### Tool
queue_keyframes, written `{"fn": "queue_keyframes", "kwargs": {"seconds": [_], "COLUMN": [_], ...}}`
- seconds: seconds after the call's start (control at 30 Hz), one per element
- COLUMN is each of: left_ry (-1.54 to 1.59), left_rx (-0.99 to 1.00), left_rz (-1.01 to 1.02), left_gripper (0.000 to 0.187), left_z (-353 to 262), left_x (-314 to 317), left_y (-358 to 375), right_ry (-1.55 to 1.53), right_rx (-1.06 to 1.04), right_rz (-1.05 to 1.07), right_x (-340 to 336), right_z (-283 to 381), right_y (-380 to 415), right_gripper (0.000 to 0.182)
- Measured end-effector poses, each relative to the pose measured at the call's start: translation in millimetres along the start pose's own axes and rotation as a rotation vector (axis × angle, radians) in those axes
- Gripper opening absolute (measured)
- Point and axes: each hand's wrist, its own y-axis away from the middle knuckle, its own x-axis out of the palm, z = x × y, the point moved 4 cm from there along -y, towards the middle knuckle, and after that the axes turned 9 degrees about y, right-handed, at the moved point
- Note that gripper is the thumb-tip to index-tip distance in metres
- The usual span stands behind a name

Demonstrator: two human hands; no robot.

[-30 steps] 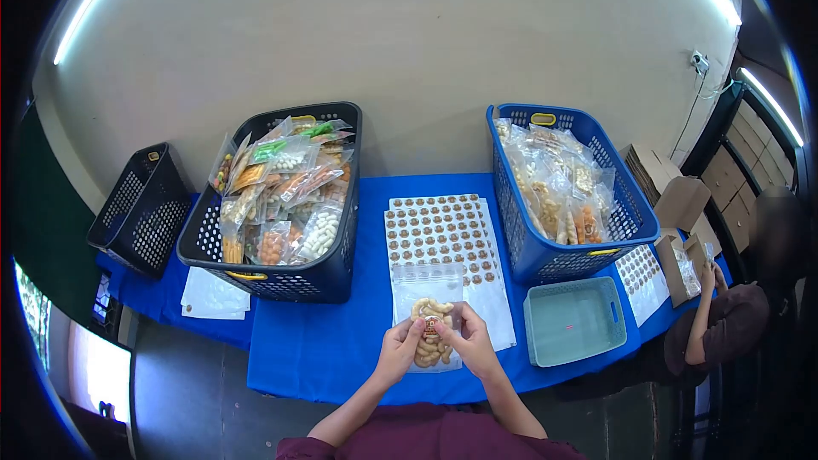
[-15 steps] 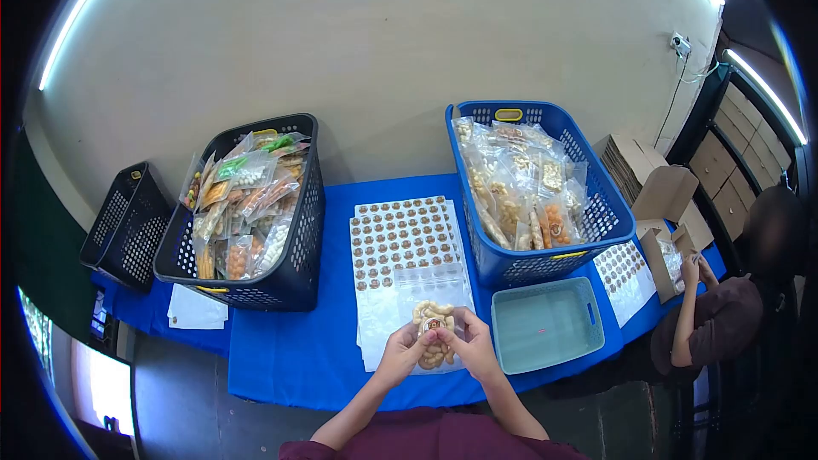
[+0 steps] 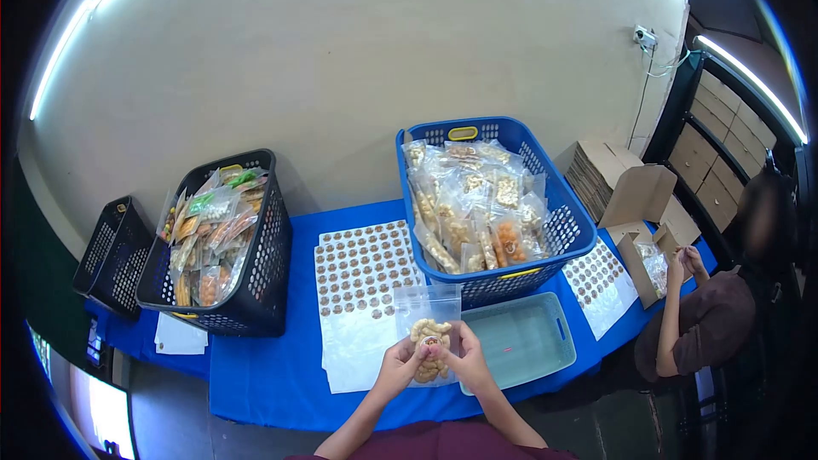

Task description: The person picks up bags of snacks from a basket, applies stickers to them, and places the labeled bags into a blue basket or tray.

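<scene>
At nine o'clock, far left on the blue table (image 3: 281, 375), an empty black basket (image 3: 100, 255) leans against a second black basket (image 3: 234, 277) packed with mixed snack packets (image 3: 209, 234); a white paper (image 3: 179, 336) lies under its near edge. Toward the centre, a sheet of round brown stickers (image 3: 362, 268) lies flat on the cloth, its near part bare.

At six o'clock the left hand (image 3: 394, 368) and the right hand (image 3: 464, 359) meet over a clear snack pouch (image 3: 430, 328). The pouch is held upright just above the table edge, between the sticker sheet and a pale teal tray (image 3: 524, 341). Curled tan snacks fill its lower half, and a small round sticker sits on its front. Both hands are closed, thumbs on the front of the pouch and fingers behind, pinching it at its lower middle from either side.

At one o'clock a blue basket (image 3: 554, 230) holds many clear packets (image 3: 469, 204), just behind the teal tray. At three o'clock lie another sticker sheet (image 3: 601, 277), flat and folded cardboard boxes (image 3: 635, 192), and a seated person's hands (image 3: 682, 264) on a small open box.
</scene>
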Motion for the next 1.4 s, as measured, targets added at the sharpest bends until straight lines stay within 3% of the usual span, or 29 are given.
{"fn": "queue_keyframes", "kwargs": {"seconds": [0.1,0.2,0.4,0.53,0.63,0.73,0.83,1.07,1.23,1.4], "left_ry": [0.02,0.035,0.031,0.067,0.033,-0.021,-0.015,0.016,-0.026,-0.046], "left_rx": [-0.039,-0.094,-0.139,-0.004,0.009,-0.006,-0.037,-0.088,-0.016,0.019], "left_rz": [-0.007,0.012,0.004,-0.027,-0.011,0.011,0.031,0.041,0.015,-0.025], "left_gripper": [0.032,0.032,0.035,0.035,0.037,0.036,0.037,0.04,0.045,0.048], "left_z": [24,45,63,52,53,62,57,31,25,30], "left_x": [11,21,26,46,61,63,65,43,34,36], "left_y": [-6,-4,-4,-8,-14,-16,-19,-31,-38,-48], "right_ry": [0.112,-0.093,-0.142,-0.185,0.073,0.07,-0.065,-0.041,-0.099,0.021], "right_rx": [-0.027,0.137,0.17,0.161,0.071,0.064,0.116,0.042,0.054,0.01], "right_rz": [-0.026,-0.01,-0.007,-0.033,-0.151,-0.179,-0.166,-0.066,-0.013,-0.143], "right_x": [-23,-42,-67,-65,-74,-80,-84,-73,-57,-55], "right_z": [-14,-21,-33,-32,-40,-20,-19,-35,-23,-25], "right_y": [7,20,25,20,18,19,18,-9,-29,-41], "right_gripper": [0.032,0.024,0.023,0.024,0.022,0.019,0.016,0.018,0.02,0.023]}}
